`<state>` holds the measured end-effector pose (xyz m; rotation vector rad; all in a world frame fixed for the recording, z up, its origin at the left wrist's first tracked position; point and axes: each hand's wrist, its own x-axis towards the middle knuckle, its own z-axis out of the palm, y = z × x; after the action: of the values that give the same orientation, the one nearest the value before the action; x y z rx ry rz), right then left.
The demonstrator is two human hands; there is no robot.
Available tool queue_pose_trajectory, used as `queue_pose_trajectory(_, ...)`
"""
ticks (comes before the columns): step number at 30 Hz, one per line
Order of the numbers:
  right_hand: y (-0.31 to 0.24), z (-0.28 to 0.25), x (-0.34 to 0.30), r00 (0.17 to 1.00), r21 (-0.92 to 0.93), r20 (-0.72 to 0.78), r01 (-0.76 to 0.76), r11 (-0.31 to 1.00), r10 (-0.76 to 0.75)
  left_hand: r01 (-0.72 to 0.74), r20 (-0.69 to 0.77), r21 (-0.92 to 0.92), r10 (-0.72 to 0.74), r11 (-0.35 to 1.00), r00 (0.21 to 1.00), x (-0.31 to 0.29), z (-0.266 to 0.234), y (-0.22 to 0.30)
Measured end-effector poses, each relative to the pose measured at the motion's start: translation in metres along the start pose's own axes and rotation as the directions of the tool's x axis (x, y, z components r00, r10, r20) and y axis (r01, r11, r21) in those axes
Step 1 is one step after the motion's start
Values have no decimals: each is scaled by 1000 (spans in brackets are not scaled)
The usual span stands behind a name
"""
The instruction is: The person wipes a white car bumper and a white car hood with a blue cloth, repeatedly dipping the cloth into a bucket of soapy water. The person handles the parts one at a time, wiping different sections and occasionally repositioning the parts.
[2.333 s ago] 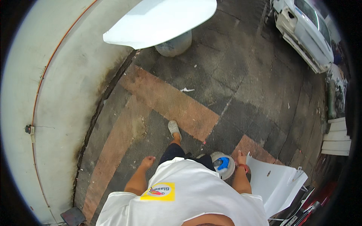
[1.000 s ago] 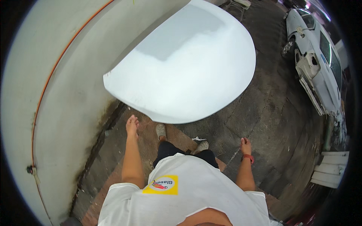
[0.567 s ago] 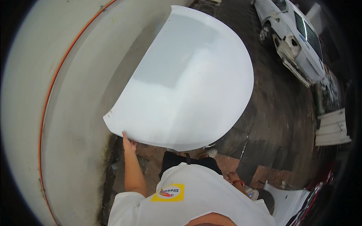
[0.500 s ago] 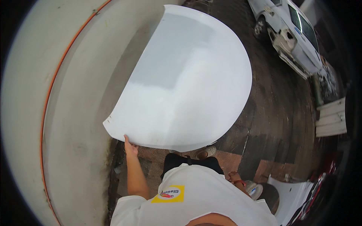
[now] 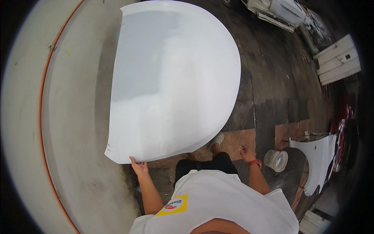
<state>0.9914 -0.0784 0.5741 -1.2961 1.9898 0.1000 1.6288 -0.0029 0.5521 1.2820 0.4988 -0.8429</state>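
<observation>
The left grip [image 5: 140,167] clasps the near edge of the white hood [image 5: 183,93], thumb on top, close to its left corner. The hood extends ahead of the person, alongside the wall [image 5: 74,128]. The right grip [image 5: 247,154], relaxed and free, hangs near a bucket [image 5: 276,160]; beyond stands a fender [image 5: 311,156].

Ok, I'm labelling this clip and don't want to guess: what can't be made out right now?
White panel: head view, whatever lies beneath is covered by the panel.
Left hand: head view, how far it reaches underneath is hidden by the panel.
Left foot: head view, its front is hidden by the panel.
Car: head view, cut off by the top edge.
Bucket: head view, contents too small and blurred.
</observation>
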Motion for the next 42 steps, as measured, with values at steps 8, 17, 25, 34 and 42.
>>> queue_pose_trajectory(8, 34, 18, -25, 991, 144, 82, -116, 983, 105, 111, 15, 121, -114, 986, 993, -42, 11, -22)
queue_pose_trajectory(17, 189, 37, -94, 974, 323, 26, -222, 920, 226, 57, 142, 414, -126, 909, 982, -69, 27, -141)
queue_pose_trajectory(25, 424, 110, -160, 857, 655, 82, -431, 621, 508, -59, 135, 900, -148, 433, 980, -121, 22, -211)
queue_pose_trajectory(34, 539, 95, -232, 714, 720, 292, -602, 345, 636, -652, 305, 604, -623, -458, 720, -262, -2, -443)
queue_pose_trajectory(42, 632, 9, -191, 741, 794, 70, -446, 413, 667, -841, 346, 207, -767, -499, 540, -312, 74, -583)
